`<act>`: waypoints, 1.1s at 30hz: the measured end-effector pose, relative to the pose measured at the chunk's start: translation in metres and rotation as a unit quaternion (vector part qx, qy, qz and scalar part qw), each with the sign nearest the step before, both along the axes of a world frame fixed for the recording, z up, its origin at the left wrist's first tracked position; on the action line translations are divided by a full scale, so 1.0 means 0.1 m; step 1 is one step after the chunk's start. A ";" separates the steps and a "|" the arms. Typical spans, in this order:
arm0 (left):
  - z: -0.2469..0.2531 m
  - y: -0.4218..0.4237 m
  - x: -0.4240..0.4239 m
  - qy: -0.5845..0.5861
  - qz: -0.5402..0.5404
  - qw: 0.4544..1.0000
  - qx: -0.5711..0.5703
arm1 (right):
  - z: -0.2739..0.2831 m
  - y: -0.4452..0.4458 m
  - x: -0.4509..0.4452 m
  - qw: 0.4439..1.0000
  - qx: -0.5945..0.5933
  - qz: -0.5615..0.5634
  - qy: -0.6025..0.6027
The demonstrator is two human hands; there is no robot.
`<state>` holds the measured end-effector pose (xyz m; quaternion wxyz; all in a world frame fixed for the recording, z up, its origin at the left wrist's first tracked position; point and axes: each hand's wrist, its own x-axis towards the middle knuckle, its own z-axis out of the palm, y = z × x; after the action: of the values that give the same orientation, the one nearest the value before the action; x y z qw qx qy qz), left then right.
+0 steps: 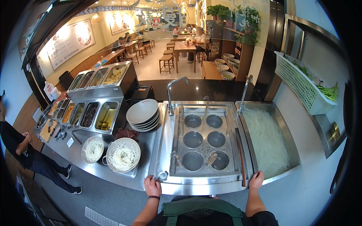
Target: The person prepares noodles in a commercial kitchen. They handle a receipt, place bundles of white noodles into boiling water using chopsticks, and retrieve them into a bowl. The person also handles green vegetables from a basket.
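My left hand (152, 186) rests on the front rim of the steel noodle cooker (161, 147), fingers over the edge. Close to it is a round drain strainer (163, 175). At the front edge between the cooker and a steel sink (295, 158), my right hand (256, 180) leans with curled fingers. Long brown chopsticks (242, 161) lie just left of that hand. White noodles (265, 138) soak in the sink. Several round wells (193, 161) hold water, and a wood-handled strainer (212, 158) sits in the front right one. Left of the cooker stand two bowls of white noodles (123, 156) (93, 149).
Stacked bowls (142, 111) stand behind the noodle bowls, beside a dark red cloth (127, 134). Ingredient pans (107, 115) line the left counter. Two taps (169, 96) (243, 96) rise behind. A vegetable basket (302, 82) hangs right. A person (25, 149) stands far left.
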<state>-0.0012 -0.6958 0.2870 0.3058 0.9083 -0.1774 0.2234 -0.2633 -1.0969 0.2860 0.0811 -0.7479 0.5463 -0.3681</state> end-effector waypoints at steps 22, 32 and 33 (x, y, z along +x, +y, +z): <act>0.06 -0.04 0.00 0.011 0.002 1.000 -0.002 | -0.01 -0.03 -0.01 1.000 0.008 -0.001 0.002; 0.00 0.00 0.03 0.006 -0.006 1.000 -0.013 | 0.02 0.00 -0.04 0.999 0.026 0.023 0.026; 0.04 -0.04 0.04 -0.005 -0.009 1.000 -0.012 | 0.02 -0.01 -0.04 0.999 0.024 0.028 0.025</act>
<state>0.0028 -0.6996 0.2908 0.3180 0.9017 -0.1848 0.2274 -0.2677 -1.0980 0.2878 0.0952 -0.7696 0.5358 -0.3340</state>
